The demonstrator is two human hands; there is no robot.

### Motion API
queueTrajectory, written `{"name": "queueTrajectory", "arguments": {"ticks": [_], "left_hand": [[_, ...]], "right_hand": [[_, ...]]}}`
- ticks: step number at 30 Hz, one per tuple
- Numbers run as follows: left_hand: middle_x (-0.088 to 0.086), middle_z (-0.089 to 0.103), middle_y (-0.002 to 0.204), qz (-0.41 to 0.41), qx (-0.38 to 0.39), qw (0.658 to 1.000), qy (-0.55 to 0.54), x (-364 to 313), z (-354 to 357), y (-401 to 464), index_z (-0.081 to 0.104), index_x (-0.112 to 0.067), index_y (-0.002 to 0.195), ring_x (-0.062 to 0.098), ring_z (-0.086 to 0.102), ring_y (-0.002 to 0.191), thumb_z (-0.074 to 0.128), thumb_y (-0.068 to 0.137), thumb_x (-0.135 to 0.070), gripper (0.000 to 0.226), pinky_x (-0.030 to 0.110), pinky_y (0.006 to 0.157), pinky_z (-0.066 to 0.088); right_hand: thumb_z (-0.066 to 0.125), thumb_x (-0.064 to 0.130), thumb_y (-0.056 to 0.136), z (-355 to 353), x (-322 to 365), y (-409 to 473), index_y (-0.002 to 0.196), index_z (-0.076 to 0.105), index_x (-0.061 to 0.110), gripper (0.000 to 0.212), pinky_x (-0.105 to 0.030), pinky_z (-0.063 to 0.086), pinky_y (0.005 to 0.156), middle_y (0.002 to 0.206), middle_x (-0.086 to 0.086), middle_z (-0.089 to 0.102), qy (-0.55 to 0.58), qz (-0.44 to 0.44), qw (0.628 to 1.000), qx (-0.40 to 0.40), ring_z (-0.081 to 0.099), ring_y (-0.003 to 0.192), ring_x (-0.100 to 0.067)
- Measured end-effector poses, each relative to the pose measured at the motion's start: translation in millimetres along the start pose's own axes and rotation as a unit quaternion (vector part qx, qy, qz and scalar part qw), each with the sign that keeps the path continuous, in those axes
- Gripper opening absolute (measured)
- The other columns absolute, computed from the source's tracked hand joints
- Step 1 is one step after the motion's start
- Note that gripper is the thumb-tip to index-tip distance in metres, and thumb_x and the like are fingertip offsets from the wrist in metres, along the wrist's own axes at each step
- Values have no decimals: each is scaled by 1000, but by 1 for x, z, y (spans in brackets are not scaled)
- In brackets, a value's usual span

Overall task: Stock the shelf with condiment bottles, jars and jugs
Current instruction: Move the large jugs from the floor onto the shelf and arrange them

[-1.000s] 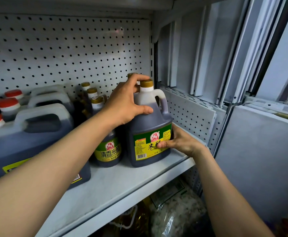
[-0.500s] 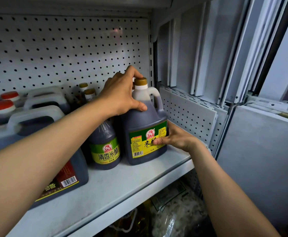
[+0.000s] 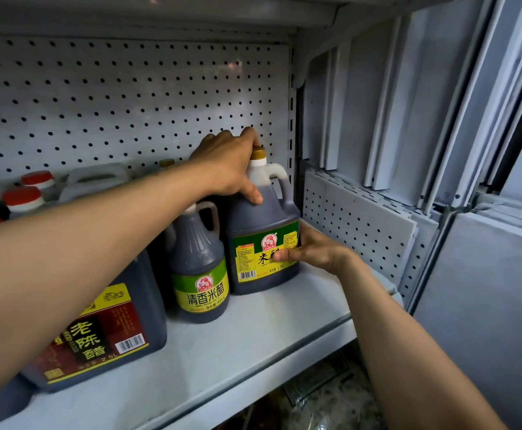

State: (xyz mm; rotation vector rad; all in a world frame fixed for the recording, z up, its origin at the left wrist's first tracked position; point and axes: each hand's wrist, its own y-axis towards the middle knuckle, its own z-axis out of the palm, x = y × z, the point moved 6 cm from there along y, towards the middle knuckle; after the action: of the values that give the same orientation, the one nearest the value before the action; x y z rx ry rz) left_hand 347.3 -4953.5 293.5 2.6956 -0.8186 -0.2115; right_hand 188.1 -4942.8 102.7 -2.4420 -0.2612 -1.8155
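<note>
A dark vinegar jug (image 3: pixel 262 231) with a gold cap, white neck and green-yellow label stands at the right end of the white shelf (image 3: pixel 222 352), close to the pegboard back. My left hand (image 3: pixel 227 167) grips its shoulder and neck from above. My right hand (image 3: pixel 309 251) holds its lower right side, thumb across the label. A smaller dark bottle (image 3: pixel 199 274) with a green-yellow label stands just left of it.
A big 2.5 L dark jug (image 3: pixel 110 324) with a red-black label sits at the left under my forearm. Red-capped jugs (image 3: pixel 24 197) and gold-capped bottles (image 3: pixel 166 163) stand behind. Loose white shelf panels (image 3: pixel 358 218) lean at the right. Bagged goods (image 3: pixel 315 405) lie below.
Both hands have pushed the gold-capped jug farther back and to the right along the shelf, toward the pegboard corner. The view has shifted, showing the large jug's label.
</note>
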Motion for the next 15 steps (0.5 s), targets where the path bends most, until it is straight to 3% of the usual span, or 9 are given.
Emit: {"name": "queueTrajectory", "arguments": {"ticks": [8,12,15], "left_hand": [[7,61,113,-3,10,1000,10,4,0,7,44,-18,123,30,54,104,92,45,-53,98,36,79,43],[9,61,114,-1,5,1000,20,3,0,6,43,-18,123,31,54,104,92,47,-52,96,35,76,38],[11,60,115,-4,8,999,31,1,2,5,42,-19,122,33,53,106,91,48,-53,95,39,82,44]], "right_hand": [[81,8,76,1,-7,11,145,33,22,85,-31,51,100,125,-1,69,22,-8,1000,20,65,116,-15],[80,5,76,3,-9,11,141,37,20,78,-25,55,90,124,-3,69,51,-13,998,20,66,113,-16],[81,9,71,3,-12,10,134,45,16,74,-29,55,93,121,-7,70,82,-18,996,9,67,114,-22]]}}
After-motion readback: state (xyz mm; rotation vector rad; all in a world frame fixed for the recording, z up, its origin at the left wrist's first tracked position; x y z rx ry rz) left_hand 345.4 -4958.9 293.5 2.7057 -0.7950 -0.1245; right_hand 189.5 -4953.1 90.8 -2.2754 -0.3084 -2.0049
